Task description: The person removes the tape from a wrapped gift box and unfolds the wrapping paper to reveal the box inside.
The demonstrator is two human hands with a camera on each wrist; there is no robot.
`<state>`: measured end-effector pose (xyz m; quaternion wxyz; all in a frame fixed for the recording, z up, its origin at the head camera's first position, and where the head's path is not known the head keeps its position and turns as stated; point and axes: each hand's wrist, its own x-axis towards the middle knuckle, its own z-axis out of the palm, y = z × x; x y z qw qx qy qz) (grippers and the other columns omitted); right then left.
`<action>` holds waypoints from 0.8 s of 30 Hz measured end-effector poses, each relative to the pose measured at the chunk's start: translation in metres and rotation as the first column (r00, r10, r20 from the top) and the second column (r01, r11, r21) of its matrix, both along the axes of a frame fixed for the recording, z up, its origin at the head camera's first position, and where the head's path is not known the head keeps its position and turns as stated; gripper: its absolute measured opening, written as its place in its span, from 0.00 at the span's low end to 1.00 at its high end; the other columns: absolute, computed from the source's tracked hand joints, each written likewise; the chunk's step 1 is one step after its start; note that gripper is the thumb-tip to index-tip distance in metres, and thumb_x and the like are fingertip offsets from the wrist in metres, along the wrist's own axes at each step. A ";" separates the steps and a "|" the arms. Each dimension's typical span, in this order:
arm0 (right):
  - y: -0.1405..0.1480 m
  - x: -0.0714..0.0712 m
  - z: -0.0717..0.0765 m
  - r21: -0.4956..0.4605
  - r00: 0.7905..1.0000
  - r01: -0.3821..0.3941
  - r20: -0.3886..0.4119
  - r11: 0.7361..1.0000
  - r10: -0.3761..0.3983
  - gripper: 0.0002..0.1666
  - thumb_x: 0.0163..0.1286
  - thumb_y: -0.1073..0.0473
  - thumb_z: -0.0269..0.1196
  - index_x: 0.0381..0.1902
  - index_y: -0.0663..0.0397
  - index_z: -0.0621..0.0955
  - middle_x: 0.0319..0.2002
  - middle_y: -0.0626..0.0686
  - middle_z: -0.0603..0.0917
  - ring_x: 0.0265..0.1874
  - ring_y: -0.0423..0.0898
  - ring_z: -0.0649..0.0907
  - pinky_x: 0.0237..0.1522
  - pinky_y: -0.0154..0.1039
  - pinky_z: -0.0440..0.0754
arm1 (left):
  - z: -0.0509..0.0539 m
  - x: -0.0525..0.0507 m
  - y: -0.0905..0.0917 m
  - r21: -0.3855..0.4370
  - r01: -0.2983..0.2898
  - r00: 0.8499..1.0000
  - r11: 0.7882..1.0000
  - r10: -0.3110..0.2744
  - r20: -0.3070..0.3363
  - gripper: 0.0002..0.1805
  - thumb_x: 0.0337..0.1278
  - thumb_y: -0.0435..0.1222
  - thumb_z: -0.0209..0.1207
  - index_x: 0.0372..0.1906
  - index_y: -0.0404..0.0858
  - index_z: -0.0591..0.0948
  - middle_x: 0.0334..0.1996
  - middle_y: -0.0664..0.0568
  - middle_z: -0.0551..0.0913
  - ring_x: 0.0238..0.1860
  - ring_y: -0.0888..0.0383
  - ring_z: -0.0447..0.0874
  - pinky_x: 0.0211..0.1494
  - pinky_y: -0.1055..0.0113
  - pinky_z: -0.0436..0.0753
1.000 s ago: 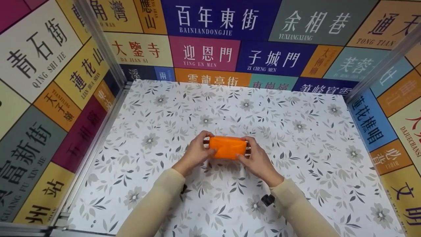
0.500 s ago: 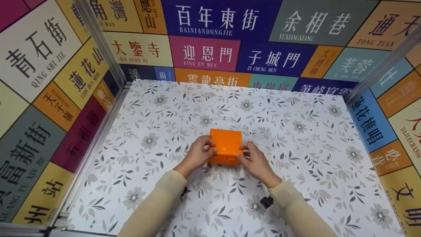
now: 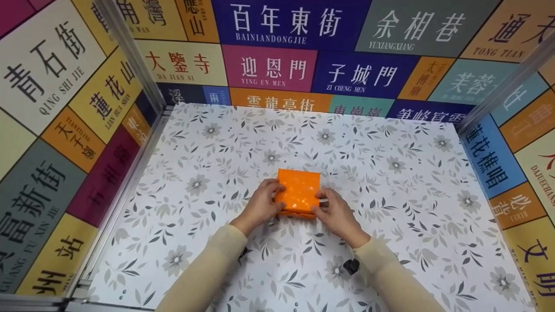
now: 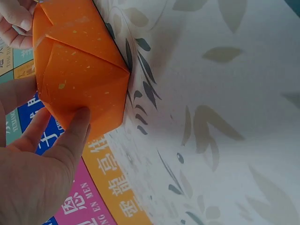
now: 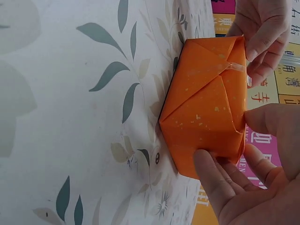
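a person's left hand [image 3: 261, 203] and right hand [image 3: 339, 213] grip opp. sides of a boxy parcel wrapped in gold-flecked orange paper [image 3: 299, 190], nr. the ctr. of a white tabletop w/ grey floral print [image 3: 197, 151]. both hands are clamped on the parcel, thumbs on its near end, other fingers at the sides. its flat top faces up, dotted w/ bright glints; its lower edge appears to meet the tabletop. wrist views show the near end w/ triangular folds [image 4: 70, 56] & a strip of clear tape [image 5: 236, 67]. pale beige sleeves [image 3: 206, 260] cover both forearms; a small black device [image 3: 351, 266] sits by the rt. wrist. in bkgd., walls of multicoloured panels [image 3: 271, 67] carry chinese characters & latin lettering, w/ a silvery metal strip [image 3: 138, 54] at the lt. corner.
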<state>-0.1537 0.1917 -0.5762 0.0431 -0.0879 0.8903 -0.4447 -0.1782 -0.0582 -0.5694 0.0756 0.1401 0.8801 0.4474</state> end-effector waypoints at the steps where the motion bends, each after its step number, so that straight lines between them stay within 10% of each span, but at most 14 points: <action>1: 0.001 0.000 0.000 0.011 1.000 -0.004 -0.002 1.000 0.004 0.20 0.66 0.60 0.67 0.54 0.56 0.75 0.52 0.53 0.78 0.47 0.50 0.84 0.49 0.43 0.84 | 0.001 0.000 -0.001 -0.037 0.016 1.000 0.999 -0.017 -0.012 0.23 0.56 0.33 0.68 0.58 0.38 0.80 0.72 0.47 0.65 0.67 0.51 0.70 0.65 0.62 0.73; 9: 0.007 -0.003 0.008 0.205 0.978 -0.011 -0.201 0.979 0.053 0.25 0.64 0.54 0.69 0.58 0.54 0.78 0.52 0.52 0.79 0.49 0.51 0.82 0.49 0.49 0.80 | 0.012 -0.002 -0.014 -0.308 0.163 0.983 0.937 -0.180 -0.027 0.32 0.65 0.45 0.62 0.73 0.46 0.70 0.77 0.55 0.59 0.73 0.54 0.61 0.72 0.58 0.63; 24: -0.021 -0.016 0.021 0.424 0.895 -0.187 -0.298 0.886 0.331 0.15 0.66 0.52 0.69 0.48 0.51 0.85 0.43 0.48 0.82 0.42 0.48 0.80 0.49 0.45 0.78 | 0.020 -0.006 -0.009 -0.405 0.166 0.983 0.899 -0.183 -0.004 0.29 0.65 0.46 0.61 0.70 0.49 0.74 0.75 0.58 0.63 0.69 0.53 0.69 0.69 0.57 0.69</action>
